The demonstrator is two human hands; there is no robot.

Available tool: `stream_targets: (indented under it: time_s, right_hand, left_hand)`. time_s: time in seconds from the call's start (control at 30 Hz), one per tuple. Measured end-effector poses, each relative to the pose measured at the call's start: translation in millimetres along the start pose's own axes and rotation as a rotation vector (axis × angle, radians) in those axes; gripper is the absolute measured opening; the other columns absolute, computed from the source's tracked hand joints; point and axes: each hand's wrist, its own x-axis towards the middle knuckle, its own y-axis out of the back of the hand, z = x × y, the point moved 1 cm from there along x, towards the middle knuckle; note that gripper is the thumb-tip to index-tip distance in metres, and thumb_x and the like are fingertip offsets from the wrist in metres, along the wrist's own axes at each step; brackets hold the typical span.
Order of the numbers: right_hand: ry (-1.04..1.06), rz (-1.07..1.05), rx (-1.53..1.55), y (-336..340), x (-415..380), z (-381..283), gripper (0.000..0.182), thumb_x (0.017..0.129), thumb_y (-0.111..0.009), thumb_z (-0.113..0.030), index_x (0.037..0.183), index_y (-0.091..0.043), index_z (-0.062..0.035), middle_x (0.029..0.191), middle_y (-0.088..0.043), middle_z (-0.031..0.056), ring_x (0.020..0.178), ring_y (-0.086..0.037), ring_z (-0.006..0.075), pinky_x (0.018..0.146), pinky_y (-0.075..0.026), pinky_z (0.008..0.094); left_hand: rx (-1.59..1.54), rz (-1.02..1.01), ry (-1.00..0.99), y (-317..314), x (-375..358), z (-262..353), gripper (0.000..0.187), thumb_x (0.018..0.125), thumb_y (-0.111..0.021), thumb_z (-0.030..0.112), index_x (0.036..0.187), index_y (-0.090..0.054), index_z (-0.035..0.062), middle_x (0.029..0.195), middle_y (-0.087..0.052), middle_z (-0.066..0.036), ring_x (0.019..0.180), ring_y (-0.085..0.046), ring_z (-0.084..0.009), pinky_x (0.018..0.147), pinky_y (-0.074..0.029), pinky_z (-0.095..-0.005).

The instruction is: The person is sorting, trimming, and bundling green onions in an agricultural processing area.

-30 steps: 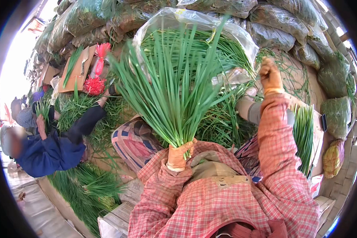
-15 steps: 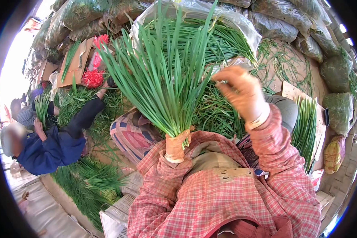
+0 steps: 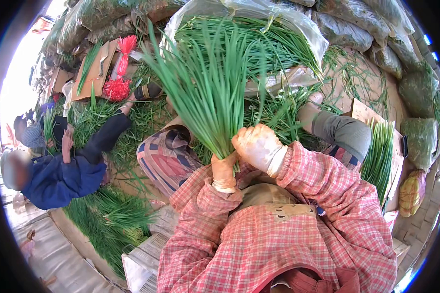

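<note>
In the head view, my left hand (image 3: pixel 224 171), in a stained orange-tan glove, is wrapped round the lower stalks of a bunch of garlic chives (image 3: pixel 205 93). The long green leaves fan upward and away from me, blurred at the tips. Against the lower right side of the bunch, just above the left fist, is my right hand (image 3: pixel 259 146), gloved too. Its fingers are pressed together, and what they pinch is hidden. Past the bunch, a clear plastic sheet (image 3: pixel 315 36) wraps a big heap of chives (image 3: pixel 278 46).
Loose leaves (image 3: pixel 117 129) litter the ground. A chive stack (image 3: pixel 378 156) stands by a board at right. At left a co-worker in a blue jacket (image 3: pixel 66 180) sits near cardboard (image 3: pixel 95 73) and red ties (image 3: pixel 116 89). Filled plastic bags (image 3: pixel 342 31) line the back.
My right hand has come down and left from the air to the base of the bunch, its fingers now closed. The bunch has shifted slightly right. The co-worker's hand has moved.
</note>
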Motion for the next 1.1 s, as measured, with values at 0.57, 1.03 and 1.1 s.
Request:
stream_targets:
  time_s: [0.57,1.03,1.1]
  right_hand:
    - [-0.127,0.875,2.56,88.8,-91.7,196.9,0.013,0.093,-0.036,-0.018,0.082,-0.04,-0.0115,0.058,-0.039,-0.0029,0.044,-0.033,0.0075,0.038,-0.027,0.0236]
    - [-0.326,0.442,0.754,99.5,19.9,117.6,0.011,0.077,-0.055,-0.007,0.087,-0.06,-0.0044,0.083,-0.057,0.0089,0.078,-0.057,0.0242,0.068,-0.046,0.0334]
    - [-0.231,0.459,0.353,97.4,48.8,122.7,0.01,0.074,-0.059,-0.007,0.083,-0.06,-0.0034,0.092,-0.057,0.0083,0.087,-0.054,0.0235,0.074,-0.044,0.0333]
  left_hand:
    - [0.046,-0.338,0.172,18.2,-1.3,-17.1,0.027,0.071,-0.067,0.005,0.094,-0.055,-0.0011,0.078,-0.061,-0.011,0.054,-0.051,-0.0116,0.046,-0.041,-0.0223]
    - [0.096,-0.319,0.059,23.2,5.4,-13.0,0.026,0.07,-0.066,0.002,0.094,-0.057,-0.0019,0.078,-0.062,-0.012,0.054,-0.051,-0.0118,0.044,-0.04,-0.0223]
    - [0.137,-0.316,0.04,24.2,5.3,-12.4,0.025,0.069,-0.064,0.001,0.093,-0.057,-0.0021,0.078,-0.062,-0.012,0.053,-0.051,-0.0118,0.044,-0.04,-0.0223]
